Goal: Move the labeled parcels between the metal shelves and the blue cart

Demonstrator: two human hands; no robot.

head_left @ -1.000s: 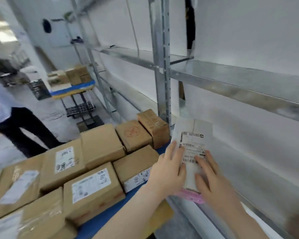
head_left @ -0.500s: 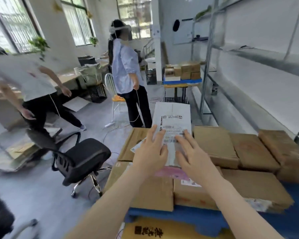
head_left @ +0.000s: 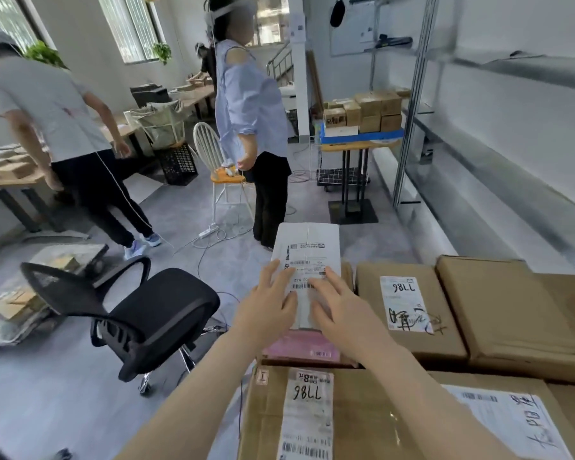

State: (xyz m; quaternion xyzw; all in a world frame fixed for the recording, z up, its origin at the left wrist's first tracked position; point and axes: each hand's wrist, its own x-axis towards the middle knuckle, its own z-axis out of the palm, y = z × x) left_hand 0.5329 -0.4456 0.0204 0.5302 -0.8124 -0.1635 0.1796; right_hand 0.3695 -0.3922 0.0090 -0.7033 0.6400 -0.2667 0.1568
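I hold a flat white parcel [head_left: 307, 247] with a printed barcode label and a pink near end, over the brown boxes on my cart. My left hand [head_left: 266, 307] and my right hand [head_left: 342, 310] lie side by side on its top with fingers spread; the thumbs are hidden under it. Its far end sticks out past the boxes. A labeled brown box marked "98LL" [head_left: 409, 313] lies just right of my hands, and another box [head_left: 312, 413] lies below them. The metal shelves [head_left: 512, 66] run along the right wall.
A black office chair [head_left: 160, 313] stands close on the left. Two people [head_left: 249, 104] [head_left: 57, 107] stand ahead on the floor, near a white chair [head_left: 213, 154] and loose cables. A second blue-topped cart [head_left: 362, 136] with small boxes stands by the shelf upright [head_left: 412, 111].
I have turned away from the metal shelf toward the room, carrying the white parcel in both hands from the shelf side to above the boxes on the cart.
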